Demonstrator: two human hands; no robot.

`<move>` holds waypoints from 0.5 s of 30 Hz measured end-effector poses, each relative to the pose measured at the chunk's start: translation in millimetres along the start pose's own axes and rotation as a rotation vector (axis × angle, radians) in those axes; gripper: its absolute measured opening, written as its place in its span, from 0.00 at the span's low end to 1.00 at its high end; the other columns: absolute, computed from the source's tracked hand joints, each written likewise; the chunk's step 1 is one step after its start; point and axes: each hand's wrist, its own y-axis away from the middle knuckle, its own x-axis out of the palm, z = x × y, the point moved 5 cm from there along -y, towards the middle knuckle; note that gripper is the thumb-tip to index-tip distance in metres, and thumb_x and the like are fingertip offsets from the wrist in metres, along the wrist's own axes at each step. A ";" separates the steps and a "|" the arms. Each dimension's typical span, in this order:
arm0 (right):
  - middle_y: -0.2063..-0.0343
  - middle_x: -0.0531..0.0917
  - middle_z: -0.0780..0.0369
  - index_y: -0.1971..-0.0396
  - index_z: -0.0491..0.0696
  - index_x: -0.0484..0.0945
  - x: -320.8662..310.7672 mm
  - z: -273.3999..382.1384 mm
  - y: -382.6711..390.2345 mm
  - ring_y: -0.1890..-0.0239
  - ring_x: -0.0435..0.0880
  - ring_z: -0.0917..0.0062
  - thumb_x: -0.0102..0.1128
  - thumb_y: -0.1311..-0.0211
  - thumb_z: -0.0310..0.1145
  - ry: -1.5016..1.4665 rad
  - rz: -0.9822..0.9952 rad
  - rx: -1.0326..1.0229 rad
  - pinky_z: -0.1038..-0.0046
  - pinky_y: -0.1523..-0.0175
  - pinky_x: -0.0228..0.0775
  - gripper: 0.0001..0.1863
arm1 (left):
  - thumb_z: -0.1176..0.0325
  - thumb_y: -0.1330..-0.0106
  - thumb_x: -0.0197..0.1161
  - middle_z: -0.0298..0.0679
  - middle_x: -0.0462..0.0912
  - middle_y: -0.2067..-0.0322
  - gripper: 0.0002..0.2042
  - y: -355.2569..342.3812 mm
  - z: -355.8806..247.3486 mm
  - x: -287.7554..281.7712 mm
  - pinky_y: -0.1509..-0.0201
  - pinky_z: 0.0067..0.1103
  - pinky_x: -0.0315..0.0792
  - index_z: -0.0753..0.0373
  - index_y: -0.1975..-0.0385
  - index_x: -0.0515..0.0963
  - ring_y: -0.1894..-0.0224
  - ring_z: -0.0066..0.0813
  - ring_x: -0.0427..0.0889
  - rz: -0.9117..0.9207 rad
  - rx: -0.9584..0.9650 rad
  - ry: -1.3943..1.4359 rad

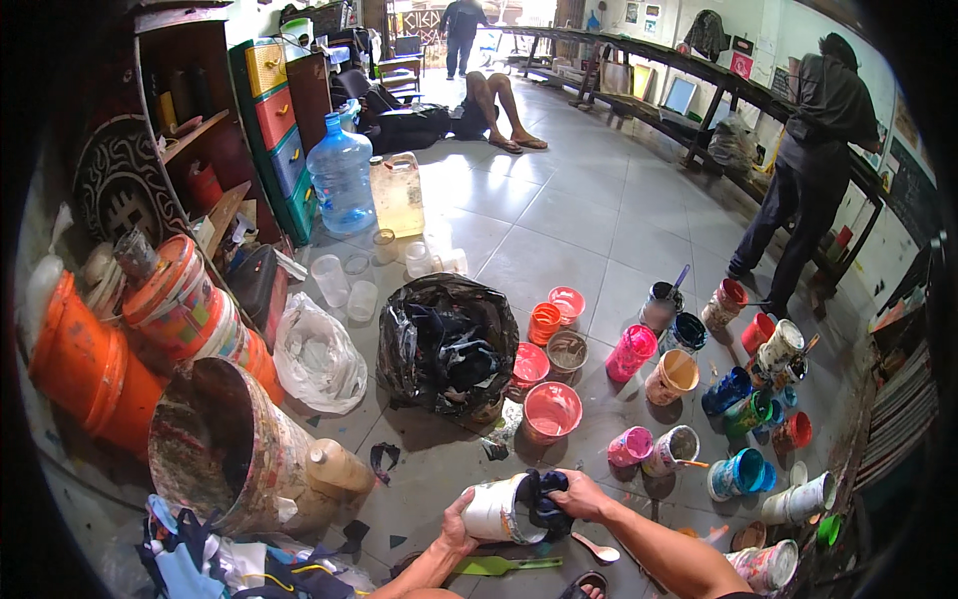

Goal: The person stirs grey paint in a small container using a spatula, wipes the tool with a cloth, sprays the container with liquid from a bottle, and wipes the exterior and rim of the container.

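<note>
A white, paint-stained tub [495, 511] lies tipped on its side between my hands, its mouth toward the right. My left hand [457, 521] is closed around its base end. In my right hand [583, 497] is a bunched dark rag [548, 505], pressed at the tub's rim; part of it goes into the mouth, and the inside is hidden. Just below on the floor lie a white spoon [596, 546] and a green flat tool [506, 565], near my sandalled foot [587, 587].
A black bag-lined bin [448, 344] stands ahead, beside pink and red paint tubs [552, 411]. Several paint pots [671, 376] cover the right floor. At left are a large stained drum [215, 439], orange buckets [95, 349] and cloths [215, 559]. A person [823, 150] stands at the long bench.
</note>
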 end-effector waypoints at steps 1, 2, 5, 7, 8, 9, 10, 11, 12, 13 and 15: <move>0.59 0.89 0.61 0.49 0.46 0.82 -1.4 17.7 9.0 0.58 0.87 0.76 0.62 0.36 0.33 -0.009 -0.024 0.020 0.70 0.51 0.78 0.16 | 0.49 0.31 0.55 0.47 0.80 0.44 0.29 -0.8 -4.7 5.0 0.41 0.47 0.76 0.63 0.37 0.69 0.46 0.46 0.82 0.015 0.018 0.007; 0.60 0.89 0.61 0.50 0.46 0.82 -2.3 30.7 15.6 0.59 0.87 0.77 0.61 0.36 0.32 -0.019 -0.048 0.040 0.71 0.52 0.78 0.15 | 0.49 0.31 0.56 0.46 0.80 0.45 0.29 -1.5 -9.3 8.5 0.41 0.45 0.76 0.64 0.37 0.69 0.46 0.46 0.83 0.029 0.036 0.015; 0.62 0.89 0.63 0.52 0.46 0.83 -1.8 20.2 14.1 0.60 0.85 0.79 0.60 0.35 0.32 -0.161 -0.086 0.102 0.71 0.53 0.77 0.14 | 0.51 0.32 0.57 0.46 0.80 0.45 0.29 -10.7 -19.3 12.6 0.39 0.41 0.75 0.64 0.38 0.70 0.46 0.44 0.83 -0.003 0.081 -0.021; 0.63 0.88 0.64 0.53 0.47 0.84 3.8 8.4 13.0 0.62 0.84 0.80 0.58 0.33 0.31 -0.272 -0.086 0.123 0.72 0.56 0.77 0.12 | 0.52 0.33 0.57 0.46 0.81 0.45 0.28 -10.9 -23.9 19.0 0.39 0.38 0.75 0.65 0.39 0.70 0.47 0.43 0.83 0.010 0.109 -0.030; 0.64 0.87 0.66 0.54 0.47 0.83 3.8 4.7 13.3 0.64 0.83 0.81 0.56 0.33 0.30 -0.314 -0.085 0.121 0.72 0.58 0.77 0.12 | 0.52 0.33 0.57 0.46 0.81 0.46 0.28 -11.1 -25.1 21.2 0.38 0.37 0.75 0.65 0.39 0.71 0.47 0.42 0.83 0.016 0.122 -0.033; 0.65 0.86 0.67 0.54 0.47 0.83 6.6 1.5 13.3 0.65 0.82 0.82 0.55 0.32 0.29 -0.360 -0.082 0.119 0.72 0.59 0.77 0.11 | 0.52 0.33 0.57 0.46 0.81 0.46 0.28 -11.0 -27.2 21.2 0.38 0.37 0.75 0.66 0.39 0.71 0.47 0.42 0.83 0.016 0.137 -0.036; 0.65 0.86 0.67 0.53 0.47 0.83 11.9 -6.2 12.9 0.66 0.83 0.81 0.54 0.31 0.28 -0.374 -0.082 0.119 0.72 0.60 0.78 0.11 | 0.53 0.33 0.57 0.46 0.81 0.46 0.28 -11.8 -28.3 20.8 0.39 0.37 0.75 0.66 0.39 0.71 0.47 0.42 0.83 0.015 0.152 -0.038; 0.65 0.86 0.66 0.52 0.47 0.82 18.6 -16.4 12.3 0.66 0.83 0.81 0.54 0.31 0.28 -0.388 -0.081 0.120 0.72 0.61 0.78 0.12 | 0.53 0.33 0.58 0.46 0.81 0.46 0.28 -12.0 -29.5 19.3 0.39 0.36 0.75 0.66 0.40 0.71 0.47 0.42 0.83 0.014 0.165 -0.040; 0.65 0.86 0.66 0.52 0.47 0.82 19.3 -13.1 12.2 0.67 0.83 0.81 0.53 0.31 0.27 -0.397 -0.080 0.120 0.72 0.61 0.78 0.12 | 0.53 0.33 0.58 0.46 0.81 0.46 0.28 -13.6 -30.9 18.3 0.39 0.36 0.75 0.66 0.40 0.71 0.47 0.42 0.83 0.030 0.168 -0.043; 0.64 0.86 0.66 0.51 0.47 0.81 21.5 -12.5 14.2 0.67 0.84 0.80 0.53 0.31 0.27 -0.447 -0.065 0.172 0.72 0.61 0.79 0.12 | 0.53 0.33 0.58 0.46 0.81 0.46 0.28 -14.5 -31.4 15.7 0.39 0.36 0.75 0.66 0.40 0.71 0.47 0.42 0.83 0.046 0.169 -0.046; 0.64 0.86 0.65 0.50 0.46 0.80 28.6 -10.8 25.4 0.66 0.84 0.78 0.53 0.30 0.27 -0.551 -0.033 0.287 0.71 0.61 0.80 0.12 | 0.53 0.34 0.58 0.47 0.81 0.46 0.28 -12.7 -31.4 13.6 0.38 0.36 0.74 0.66 0.39 0.70 0.46 0.42 0.82 0.054 0.159 -0.050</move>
